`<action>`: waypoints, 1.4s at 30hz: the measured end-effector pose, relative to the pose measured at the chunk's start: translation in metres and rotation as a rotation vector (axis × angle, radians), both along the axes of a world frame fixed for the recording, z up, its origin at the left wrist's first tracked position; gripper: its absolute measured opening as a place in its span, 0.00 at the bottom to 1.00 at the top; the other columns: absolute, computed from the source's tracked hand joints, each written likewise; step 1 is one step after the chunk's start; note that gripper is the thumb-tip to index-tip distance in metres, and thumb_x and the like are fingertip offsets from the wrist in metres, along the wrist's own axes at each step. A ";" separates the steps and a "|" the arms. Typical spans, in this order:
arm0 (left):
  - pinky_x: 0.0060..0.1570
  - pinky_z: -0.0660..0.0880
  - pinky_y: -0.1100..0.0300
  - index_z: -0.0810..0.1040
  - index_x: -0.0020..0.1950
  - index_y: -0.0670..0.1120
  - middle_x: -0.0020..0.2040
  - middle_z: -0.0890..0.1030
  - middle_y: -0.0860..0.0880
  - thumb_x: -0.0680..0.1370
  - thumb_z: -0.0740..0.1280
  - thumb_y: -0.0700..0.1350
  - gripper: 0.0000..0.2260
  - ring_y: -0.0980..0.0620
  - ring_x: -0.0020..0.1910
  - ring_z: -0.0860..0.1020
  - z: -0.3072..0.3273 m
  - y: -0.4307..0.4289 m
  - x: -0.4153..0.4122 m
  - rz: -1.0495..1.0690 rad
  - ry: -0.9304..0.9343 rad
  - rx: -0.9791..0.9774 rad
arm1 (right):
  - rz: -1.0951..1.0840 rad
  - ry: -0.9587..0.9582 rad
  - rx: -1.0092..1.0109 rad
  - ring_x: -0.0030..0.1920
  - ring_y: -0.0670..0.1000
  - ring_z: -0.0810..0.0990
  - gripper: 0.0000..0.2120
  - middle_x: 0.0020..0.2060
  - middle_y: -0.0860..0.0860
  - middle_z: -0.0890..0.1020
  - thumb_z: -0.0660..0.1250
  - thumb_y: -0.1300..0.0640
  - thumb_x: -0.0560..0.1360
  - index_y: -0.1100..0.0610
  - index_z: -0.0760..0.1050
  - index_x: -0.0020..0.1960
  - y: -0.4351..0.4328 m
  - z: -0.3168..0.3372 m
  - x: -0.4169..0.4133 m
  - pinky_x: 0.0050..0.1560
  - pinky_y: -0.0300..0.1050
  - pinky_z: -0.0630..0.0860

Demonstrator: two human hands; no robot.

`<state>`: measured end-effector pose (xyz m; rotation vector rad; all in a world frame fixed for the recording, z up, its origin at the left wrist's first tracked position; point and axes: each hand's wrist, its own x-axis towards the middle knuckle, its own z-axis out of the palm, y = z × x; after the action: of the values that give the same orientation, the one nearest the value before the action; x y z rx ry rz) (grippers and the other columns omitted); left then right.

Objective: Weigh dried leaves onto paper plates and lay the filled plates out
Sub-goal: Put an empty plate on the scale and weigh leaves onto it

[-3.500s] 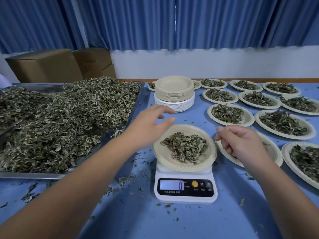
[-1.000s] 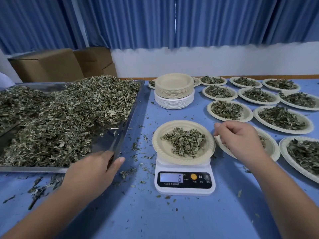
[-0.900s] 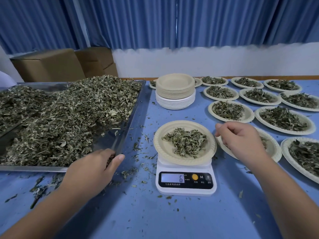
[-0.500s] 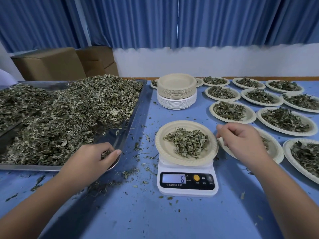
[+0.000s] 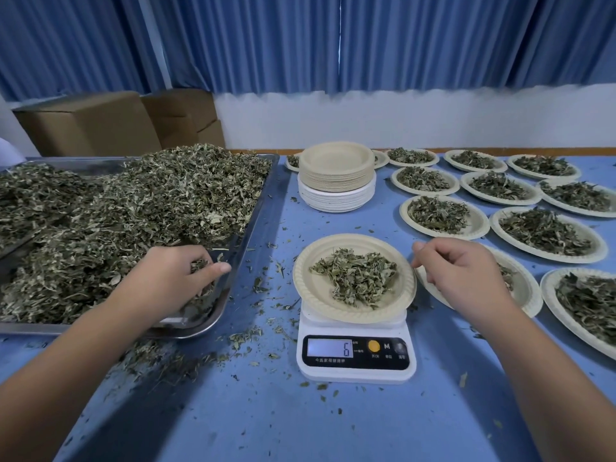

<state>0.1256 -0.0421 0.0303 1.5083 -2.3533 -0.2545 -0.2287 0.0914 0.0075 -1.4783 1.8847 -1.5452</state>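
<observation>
— Where's the left hand?

— In the near right corner of the steel tray, fingers curled round a clump of the dried leaves heaped there.

— And the right hand?

— Just right of the paper plate on the scale, fingers loosely curled, with the fingertips close to the rim. I cannot tell whether it pinches anything.

— What's on that plate?

— A small mound of leaves. The display reads 6.

— Anything in the way?

— The right hand and wrist cover much of a neighbouring plate. Beyond it, filled plates lie in rows across the right side of the blue bench. A stack of empty plates stands behind the scale, hiding part of one filled plate. Leaf scraps are scattered between tray and scale.

— Farther back?

— Cardboard boxes behind the tray and a blue curtain along the wall.
</observation>
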 end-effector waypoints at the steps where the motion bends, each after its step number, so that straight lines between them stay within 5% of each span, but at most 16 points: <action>1: 0.17 0.55 0.68 0.76 0.42 0.54 0.15 0.68 0.51 0.71 0.61 0.66 0.16 0.57 0.14 0.61 0.000 0.000 0.000 -0.003 -0.008 0.036 | 0.002 -0.003 -0.001 0.21 0.43 0.63 0.16 0.23 0.51 0.69 0.66 0.54 0.77 0.52 0.78 0.31 0.000 0.000 0.000 0.23 0.32 0.61; 7: 0.16 0.57 0.68 0.76 0.49 0.54 0.17 0.71 0.53 0.64 0.66 0.66 0.20 0.57 0.13 0.62 -0.002 0.002 0.003 -0.041 0.025 0.108 | 0.007 -0.003 0.002 0.20 0.43 0.63 0.17 0.23 0.53 0.70 0.66 0.54 0.78 0.54 0.78 0.31 0.001 0.002 0.000 0.22 0.32 0.61; 12: 0.17 0.55 0.69 0.77 0.49 0.56 0.19 0.74 0.53 0.70 0.72 0.58 0.11 0.57 0.14 0.61 -0.001 0.000 0.006 -0.016 0.089 0.105 | 0.001 0.003 0.003 0.21 0.44 0.62 0.16 0.23 0.54 0.70 0.66 0.54 0.77 0.53 0.78 0.31 0.002 0.002 0.002 0.22 0.33 0.60; 20: 0.17 0.58 0.67 0.78 0.48 0.55 0.18 0.72 0.52 0.77 0.67 0.53 0.04 0.56 0.14 0.62 0.007 0.004 0.008 -0.015 0.080 0.010 | -0.008 0.003 0.015 0.22 0.44 0.62 0.16 0.23 0.54 0.70 0.66 0.53 0.77 0.52 0.78 0.31 0.002 0.002 0.002 0.22 0.33 0.60; 25: 0.23 0.67 0.63 0.77 0.53 0.56 0.24 0.75 0.54 0.78 0.58 0.60 0.13 0.59 0.20 0.70 0.007 0.006 0.010 -0.020 -0.059 -0.135 | -0.012 0.003 0.020 0.21 0.43 0.62 0.16 0.23 0.53 0.70 0.66 0.53 0.77 0.53 0.79 0.31 0.001 0.002 0.002 0.23 0.32 0.60; 29: 0.36 0.77 0.56 0.76 0.57 0.54 0.42 0.81 0.56 0.75 0.48 0.65 0.24 0.55 0.37 0.78 0.006 0.005 0.013 -0.020 -0.123 -0.235 | -0.016 -0.003 0.024 0.20 0.43 0.62 0.16 0.23 0.52 0.70 0.66 0.54 0.77 0.54 0.78 0.31 0.001 0.002 0.002 0.22 0.32 0.60; 35: 0.24 0.68 0.60 0.77 0.51 0.52 0.25 0.75 0.51 0.78 0.59 0.56 0.12 0.58 0.22 0.73 0.009 0.007 0.000 -0.025 0.071 -0.185 | -0.031 0.028 0.031 0.20 0.42 0.64 0.16 0.22 0.51 0.71 0.66 0.54 0.77 0.54 0.79 0.31 0.001 0.002 0.004 0.22 0.31 0.61; 42: 0.19 0.64 0.68 0.75 0.45 0.58 0.20 0.71 0.52 0.79 0.60 0.54 0.06 0.57 0.17 0.66 0.025 0.018 -0.048 -0.100 0.343 -0.130 | -0.032 0.031 0.029 0.19 0.42 0.63 0.16 0.23 0.53 0.72 0.66 0.54 0.77 0.53 0.79 0.31 0.000 0.002 0.004 0.21 0.31 0.61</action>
<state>0.0771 -0.0242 0.0552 1.1825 -2.1283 -0.3469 -0.2251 0.0909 0.0098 -1.4752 1.9494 -1.5103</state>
